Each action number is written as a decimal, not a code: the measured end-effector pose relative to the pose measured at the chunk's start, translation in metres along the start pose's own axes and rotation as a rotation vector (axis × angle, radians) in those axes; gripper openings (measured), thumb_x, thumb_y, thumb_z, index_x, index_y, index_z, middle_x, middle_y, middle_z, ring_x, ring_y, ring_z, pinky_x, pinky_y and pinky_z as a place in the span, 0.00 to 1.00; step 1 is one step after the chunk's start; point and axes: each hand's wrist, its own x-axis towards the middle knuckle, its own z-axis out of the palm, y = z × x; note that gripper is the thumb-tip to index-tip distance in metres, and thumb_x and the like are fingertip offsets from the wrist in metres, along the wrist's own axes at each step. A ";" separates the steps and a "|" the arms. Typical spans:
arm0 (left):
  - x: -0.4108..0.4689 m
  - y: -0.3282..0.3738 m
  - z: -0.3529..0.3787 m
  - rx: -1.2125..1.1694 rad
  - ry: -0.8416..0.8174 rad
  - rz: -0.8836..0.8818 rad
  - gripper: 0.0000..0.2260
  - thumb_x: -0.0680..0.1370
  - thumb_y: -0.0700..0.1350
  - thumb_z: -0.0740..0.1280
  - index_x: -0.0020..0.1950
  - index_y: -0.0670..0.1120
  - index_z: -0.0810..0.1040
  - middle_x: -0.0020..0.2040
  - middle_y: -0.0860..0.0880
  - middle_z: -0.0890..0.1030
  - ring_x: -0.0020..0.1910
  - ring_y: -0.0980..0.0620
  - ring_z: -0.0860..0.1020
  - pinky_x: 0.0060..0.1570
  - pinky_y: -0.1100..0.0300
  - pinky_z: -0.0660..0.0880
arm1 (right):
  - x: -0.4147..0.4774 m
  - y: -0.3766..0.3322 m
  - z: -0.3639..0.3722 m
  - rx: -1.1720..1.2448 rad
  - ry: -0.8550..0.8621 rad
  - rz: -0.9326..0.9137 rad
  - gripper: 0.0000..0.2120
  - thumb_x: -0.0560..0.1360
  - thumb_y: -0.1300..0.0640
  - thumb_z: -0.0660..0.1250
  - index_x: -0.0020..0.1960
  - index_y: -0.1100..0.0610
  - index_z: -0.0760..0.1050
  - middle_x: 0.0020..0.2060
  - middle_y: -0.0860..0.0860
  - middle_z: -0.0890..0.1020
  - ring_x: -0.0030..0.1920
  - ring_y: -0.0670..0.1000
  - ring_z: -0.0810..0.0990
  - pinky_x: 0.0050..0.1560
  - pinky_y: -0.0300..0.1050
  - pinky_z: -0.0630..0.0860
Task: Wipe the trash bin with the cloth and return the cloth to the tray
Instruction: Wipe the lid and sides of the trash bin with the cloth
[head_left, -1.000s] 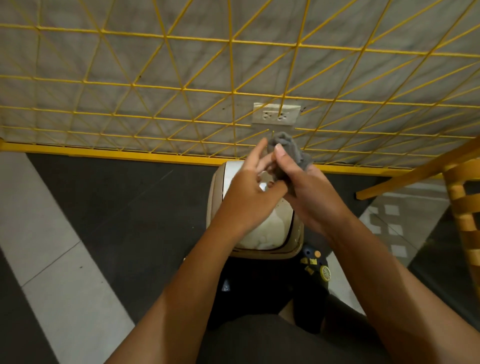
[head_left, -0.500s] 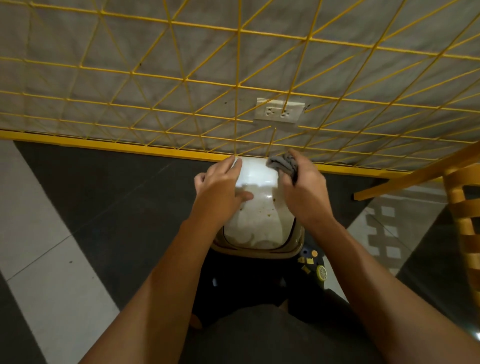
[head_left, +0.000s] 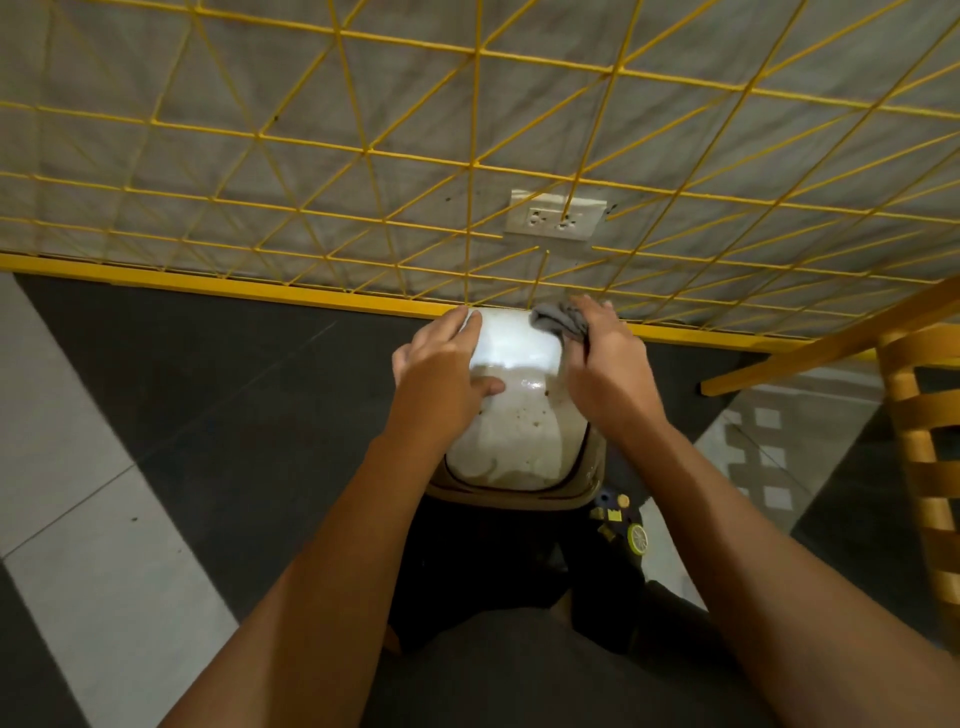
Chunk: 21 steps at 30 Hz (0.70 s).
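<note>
The trash bin (head_left: 514, 447) stands on the dark floor below me, a beige body with a white speckled lid. My left hand (head_left: 447, 364) rests on the lid's left side, fingers over the far left edge and thumb on top. My right hand (head_left: 602, 364) grips a bunched grey cloth (head_left: 561, 321) and holds it against the bin's far right corner. No tray is in view.
A yellow wire grid (head_left: 467, 208) covers the grey wall just behind the bin, with a white socket plate (head_left: 556, 222) on it. A yellow wooden chair (head_left: 914, 441) stands at the right. My dark-clothed legs and a patterned shoe (head_left: 621, 525) are beside the bin.
Both hands dropped from in front of me onto the bin. The left hand let go of the cloth and settled on the lid; the right carried the cloth to the far right corner.
</note>
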 end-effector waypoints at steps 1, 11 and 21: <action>0.000 0.000 0.000 -0.005 0.004 0.002 0.33 0.74 0.52 0.68 0.75 0.49 0.56 0.76 0.53 0.56 0.74 0.51 0.54 0.68 0.55 0.52 | 0.006 -0.003 0.001 -0.017 -0.013 -0.006 0.22 0.78 0.64 0.55 0.71 0.55 0.63 0.73 0.56 0.64 0.76 0.55 0.52 0.74 0.48 0.51; 0.001 -0.001 0.000 -0.089 0.000 -0.005 0.33 0.74 0.51 0.69 0.75 0.49 0.57 0.76 0.52 0.56 0.74 0.51 0.53 0.67 0.55 0.54 | -0.031 0.008 0.011 0.041 0.039 -0.199 0.23 0.76 0.69 0.58 0.70 0.59 0.65 0.72 0.55 0.66 0.75 0.54 0.57 0.74 0.42 0.51; 0.000 -0.001 0.003 -0.148 0.043 0.043 0.33 0.73 0.46 0.71 0.74 0.44 0.59 0.75 0.48 0.59 0.73 0.49 0.55 0.67 0.63 0.52 | 0.009 -0.015 0.013 -0.015 -0.015 -0.119 0.16 0.75 0.50 0.64 0.60 0.56 0.73 0.56 0.55 0.77 0.57 0.54 0.73 0.61 0.46 0.68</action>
